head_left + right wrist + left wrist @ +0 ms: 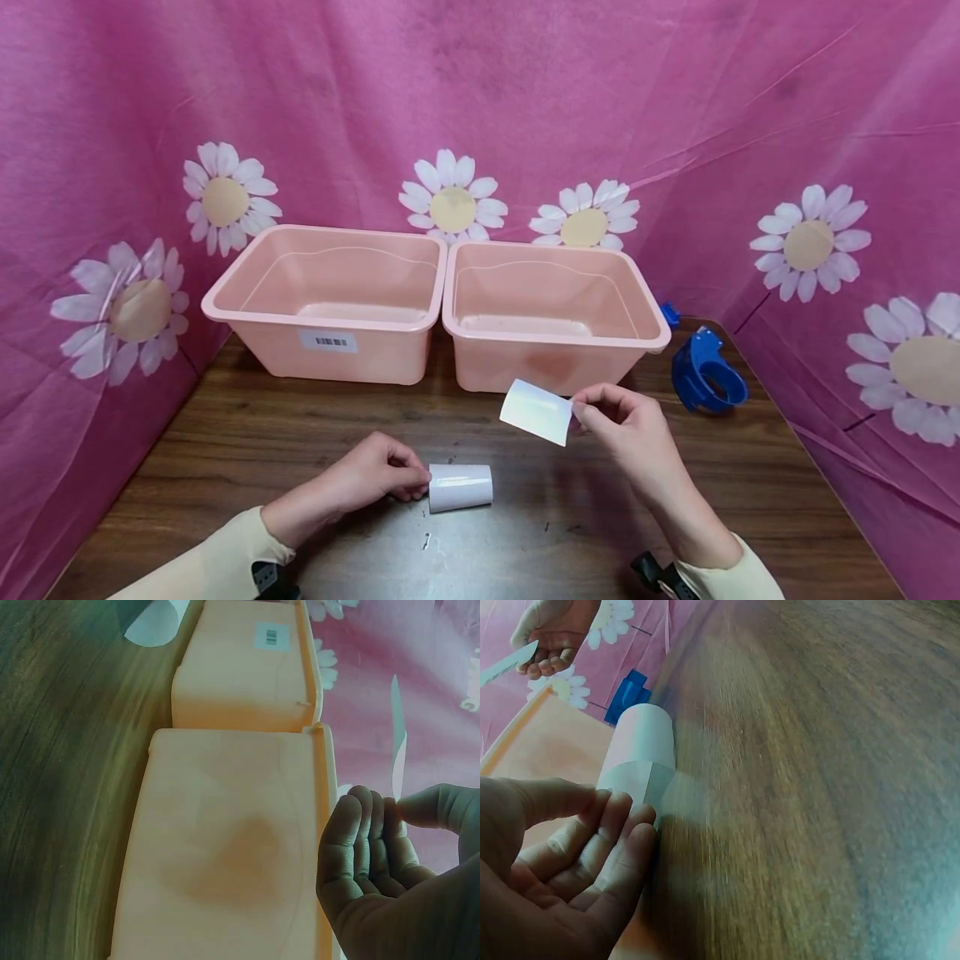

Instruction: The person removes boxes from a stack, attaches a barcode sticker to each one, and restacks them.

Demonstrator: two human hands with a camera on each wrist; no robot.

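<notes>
The left hand pinches the left edge of a curled white sheet low over the wooden table. In the left wrist view this sheet bends into a rounded shape beyond the fingertips. My right hand holds a second white card by its right edge, between thumb and fingers, raised in front of the right bin. Seen from the right wrist, that card stands nearly edge-on above the thumb tip of the right hand.
Two pink bins stand side by side at the back, the left one with a barcode label and the right one. A blue tape dispenser sits at the right. Small dark bits lie on the table near the front.
</notes>
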